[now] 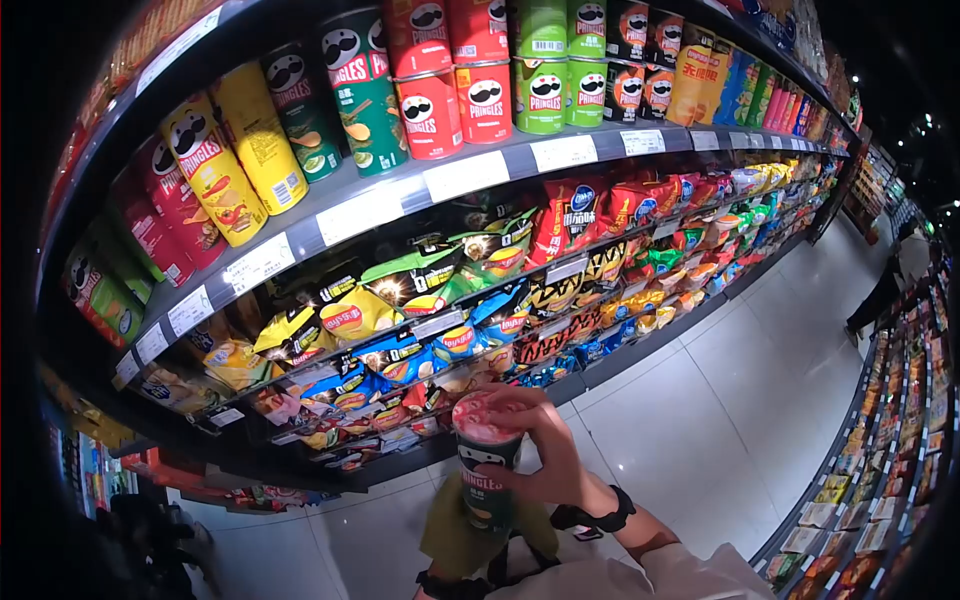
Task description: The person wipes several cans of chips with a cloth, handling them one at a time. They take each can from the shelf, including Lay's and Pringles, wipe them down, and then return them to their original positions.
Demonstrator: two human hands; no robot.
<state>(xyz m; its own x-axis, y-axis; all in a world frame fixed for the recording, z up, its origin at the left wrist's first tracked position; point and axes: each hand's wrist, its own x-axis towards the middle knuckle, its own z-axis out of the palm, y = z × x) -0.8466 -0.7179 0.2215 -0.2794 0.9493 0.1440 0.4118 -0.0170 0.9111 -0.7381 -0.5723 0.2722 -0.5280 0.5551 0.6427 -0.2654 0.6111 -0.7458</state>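
A dark green Pringles can with a reddish top stands upright in front of me at the lower middle. My right hand is closed on it from the right, with fingers over the top and the thumb at its side. A black strap circles my right wrist. Below and behind the can is a dim olive-coloured shape that I cannot make out, with another black strap near the bottom edge. My left hand cannot be told apart there, and its fingers do not show.
A long shelf edge with price labels carries rows of Pringles cans. Under it hang bagged snacks. Tiled floor lies to the right, another stocked shelf beyond. A person in dark clothes stands far right.
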